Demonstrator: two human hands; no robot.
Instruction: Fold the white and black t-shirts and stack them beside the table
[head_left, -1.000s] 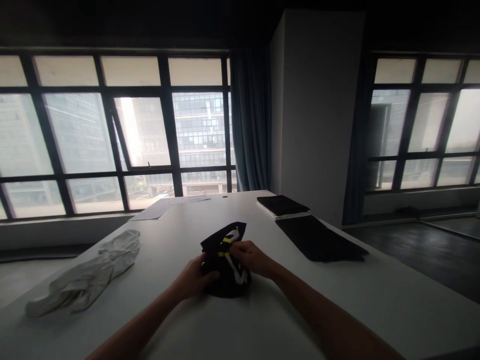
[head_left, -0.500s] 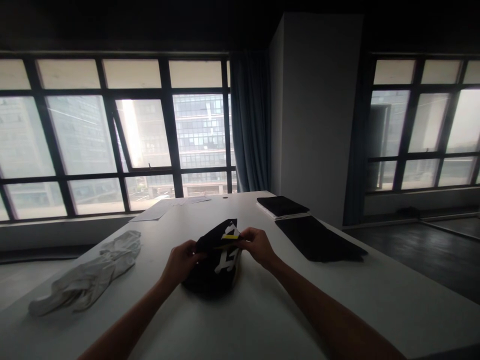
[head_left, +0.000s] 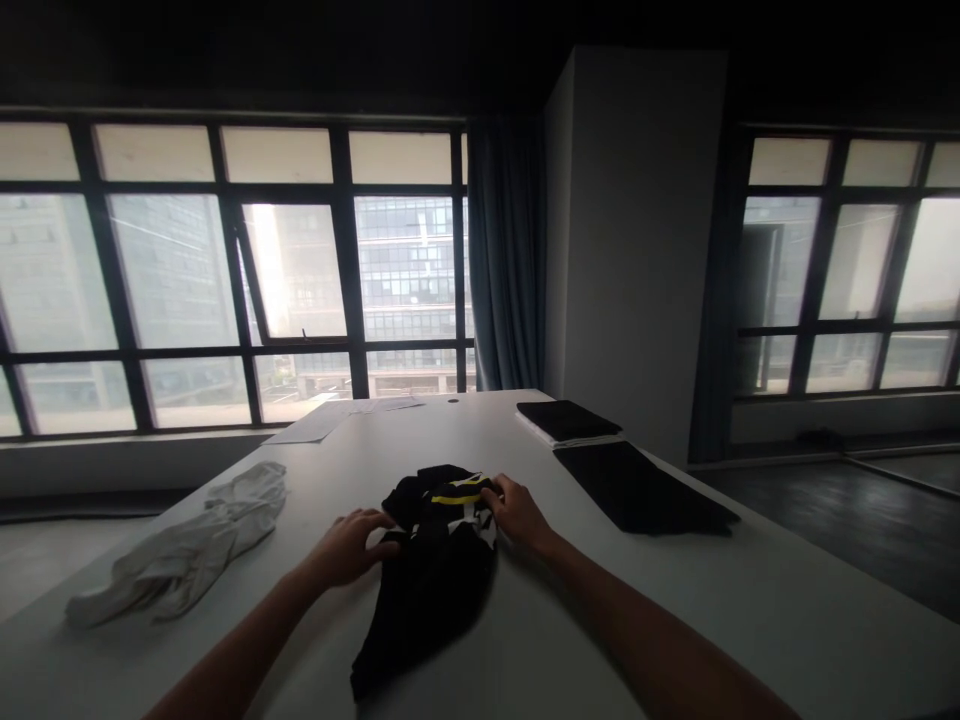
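A black garment (head_left: 431, 585) with white and yellow markings lies spread on the white table (head_left: 675, 610) in front of me. My left hand (head_left: 349, 545) pinches its left top edge against the table. My right hand (head_left: 521, 515) grips the right top edge beside the yellow stripe. The garment's lower part trails toward me over the table.
A crumpled white garment (head_left: 184, 545) lies at the left of the table. A flat black cloth (head_left: 637, 485) and a folded black and white stack (head_left: 562, 422) sit at the right. Papers (head_left: 330, 420) lie at the far end near the windows.
The bunched black garment has opened out and dropped flat onto the table. Both hands moved apart and down with its top edge.
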